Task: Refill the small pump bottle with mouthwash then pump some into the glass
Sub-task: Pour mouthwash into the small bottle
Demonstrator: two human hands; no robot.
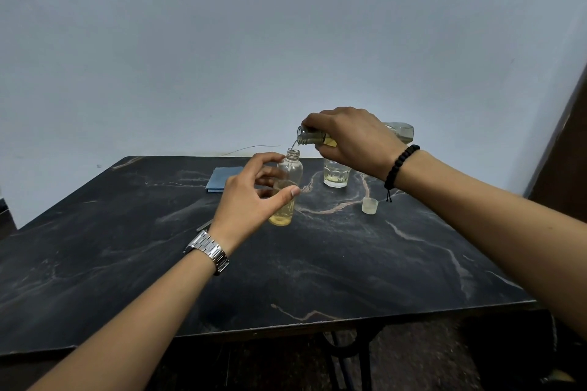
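Dark marbled counter (349, 263) at centre frame: left hand (251, 197) grips small clear bottle (287, 187), yellowish liquid low inside; right hand (352, 136) grips tilted mouthwash bottle (313, 136), pouring.

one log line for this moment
step: pouring | right hand: tilts big bottle | left hand: steadies small bottle | glass: waiting

I count two hands: left hand (251, 197), right hand (352, 136). Two bottles: small bottle (287, 190), large bottle (398, 132). One glass (336, 173), one loose cap (370, 205), one blue cloth (220, 179). One watch (208, 251), one bead bracelet (398, 167), one desk (127, 263).
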